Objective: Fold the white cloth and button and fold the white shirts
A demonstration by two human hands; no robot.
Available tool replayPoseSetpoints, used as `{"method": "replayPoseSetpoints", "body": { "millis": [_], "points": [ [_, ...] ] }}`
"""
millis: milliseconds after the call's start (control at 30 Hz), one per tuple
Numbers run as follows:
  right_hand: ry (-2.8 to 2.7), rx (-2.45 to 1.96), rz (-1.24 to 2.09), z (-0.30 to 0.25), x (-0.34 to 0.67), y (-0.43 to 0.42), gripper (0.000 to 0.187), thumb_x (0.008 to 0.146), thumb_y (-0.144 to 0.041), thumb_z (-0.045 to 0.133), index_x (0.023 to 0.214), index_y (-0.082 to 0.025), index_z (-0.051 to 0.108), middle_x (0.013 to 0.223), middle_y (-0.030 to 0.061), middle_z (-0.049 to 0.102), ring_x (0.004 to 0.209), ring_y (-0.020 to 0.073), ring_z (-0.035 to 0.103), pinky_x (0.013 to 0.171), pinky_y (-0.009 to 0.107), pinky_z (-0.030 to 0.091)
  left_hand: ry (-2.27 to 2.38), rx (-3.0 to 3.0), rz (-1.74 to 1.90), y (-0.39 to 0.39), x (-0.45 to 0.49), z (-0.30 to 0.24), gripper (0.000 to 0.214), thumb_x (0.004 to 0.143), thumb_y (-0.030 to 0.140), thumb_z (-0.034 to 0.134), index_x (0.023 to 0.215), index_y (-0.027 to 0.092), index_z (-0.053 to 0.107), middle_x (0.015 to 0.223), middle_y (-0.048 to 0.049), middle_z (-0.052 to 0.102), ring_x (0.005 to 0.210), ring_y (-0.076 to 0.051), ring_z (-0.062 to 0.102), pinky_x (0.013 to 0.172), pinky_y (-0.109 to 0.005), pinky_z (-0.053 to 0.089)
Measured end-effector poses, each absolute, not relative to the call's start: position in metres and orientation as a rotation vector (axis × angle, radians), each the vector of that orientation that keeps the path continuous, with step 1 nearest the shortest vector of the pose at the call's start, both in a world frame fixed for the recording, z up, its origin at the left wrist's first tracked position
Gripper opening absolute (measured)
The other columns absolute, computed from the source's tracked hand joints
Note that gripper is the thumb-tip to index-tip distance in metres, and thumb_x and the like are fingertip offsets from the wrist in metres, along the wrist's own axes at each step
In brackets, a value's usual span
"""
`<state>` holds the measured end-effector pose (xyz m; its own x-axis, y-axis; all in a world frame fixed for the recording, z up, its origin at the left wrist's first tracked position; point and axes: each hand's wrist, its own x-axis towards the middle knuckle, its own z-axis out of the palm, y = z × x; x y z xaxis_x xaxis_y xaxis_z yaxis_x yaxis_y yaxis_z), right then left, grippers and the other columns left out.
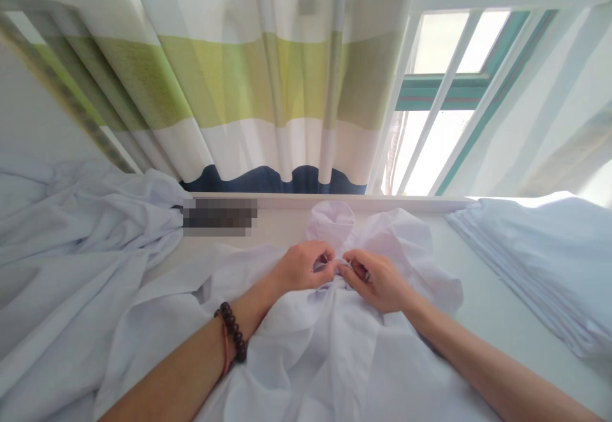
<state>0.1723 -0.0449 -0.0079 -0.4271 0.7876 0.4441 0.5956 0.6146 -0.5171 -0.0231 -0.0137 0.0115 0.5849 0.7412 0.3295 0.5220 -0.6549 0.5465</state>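
A white collared shirt (354, 345) lies spread in front of me, its collar (332, 218) standing up toward the far edge of the table. My left hand (306, 266) pinches the front of the shirt just below the collar, thumb and fingers bent together. Close beside it, my right hand (375, 278) pinches the same gathered bit of fabric from the other side. The fingertips of both hands nearly meet there. Whether a button is between them is too small to make out. A beaded bracelet (234, 333) circles my left wrist.
Rumpled white garments (81, 269) are heaped on the left. On the right sits a flat stack of folded white garments (540, 262). A blurred dark object (220, 215) lies at the back left of the white table (521, 326). Behind hangs a striped curtain (224, 84), beside a barred window (444, 90).
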Motion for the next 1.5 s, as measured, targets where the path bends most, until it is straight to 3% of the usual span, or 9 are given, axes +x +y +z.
{"method": "replayPoseSetpoints", "body": {
  "millis": [133,333,633,900,1133,1333,1500],
  "points": [
    [-2.145,-1.05,0.401,-0.008,0.171,-0.047,0.016,0.092,-0.029,0.042,0.095,-0.018,0.053,0.054,-0.0054,0.05,0.045,0.0097,0.042,0.047,0.022,0.035,1.092,2.615,0.824,-0.018,-0.025,0.01,0.011,0.084,0.025,0.051,0.085,0.018,0.059,0.075,-0.0031,0.066,0.067,-0.014,0.059,0.068,-0.024,0.047],
    [-2.147,-1.02,0.367,-0.011,0.17,-0.048,0.013,0.09,-0.03,0.044,0.09,-0.02,0.053,0.051,-0.0058,0.05,0.042,0.0098,0.044,0.044,0.022,0.036,0.98,2.59,0.783,-0.015,-0.03,0.009,0.015,0.087,0.029,0.052,0.091,0.018,0.061,0.082,-0.0049,0.069,0.075,-0.015,0.063,0.073,-0.023,0.049],
    [-2.141,-1.068,0.35,-0.012,0.171,-0.047,0.018,0.09,-0.031,0.044,0.09,-0.019,0.057,0.052,-0.0033,0.056,0.044,0.0102,0.046,0.046,0.022,0.037,0.98,2.468,0.755,-0.014,-0.029,0.01,0.017,0.086,0.032,0.056,0.088,0.017,0.065,0.077,-0.0025,0.068,0.069,-0.013,0.061,0.069,-0.022,0.047],
    [-2.076,-1.031,0.479,-0.007,0.173,-0.047,0.02,0.089,-0.029,0.045,0.092,-0.017,0.06,0.054,-0.0028,0.06,0.043,0.0086,0.045,0.047,0.02,0.038,0.984,2.411,0.761,-0.014,-0.028,0.013,0.012,0.085,0.024,0.055,0.09,0.017,0.062,0.077,-0.0004,0.067,0.064,-0.01,0.059,0.065,-0.019,0.046],
    [-2.004,-1.033,0.649,-0.002,0.176,-0.046,0.032,0.088,-0.027,0.043,0.092,-0.013,0.071,0.052,-0.0014,0.057,0.044,0.0083,0.042,0.045,0.019,0.034,1.008,2.519,0.695,-0.012,-0.027,0.01,0.008,0.087,0.017,0.047,0.091,0.018,0.055,0.08,-0.0027,0.065,0.07,-0.014,0.061,0.068,-0.023,0.048],
    [-2.16,-0.946,0.56,-0.008,0.177,-0.042,0.033,0.083,-0.02,0.044,0.097,-0.012,0.074,0.052,-0.0008,0.058,0.042,0.007,0.036,0.045,0.019,0.032,0.903,2.69,0.763,-0.008,-0.028,0.004,0.018,0.083,0.005,0.038,0.082,0.019,0.048,0.077,-0.0036,0.061,0.074,-0.016,0.061,0.068,-0.025,0.05],
    [-2.166,-0.938,0.554,-0.007,0.178,-0.042,0.034,0.083,-0.019,0.045,0.098,-0.011,0.074,0.052,0.0001,0.059,0.042,0.0073,0.036,0.045,0.019,0.031,0.94,2.679,0.811,-0.008,-0.028,0.004,0.017,0.088,0.009,0.037,0.094,0.018,0.05,0.088,-0.0061,0.064,0.081,-0.017,0.063,0.074,-0.027,0.051]
  ]
}}
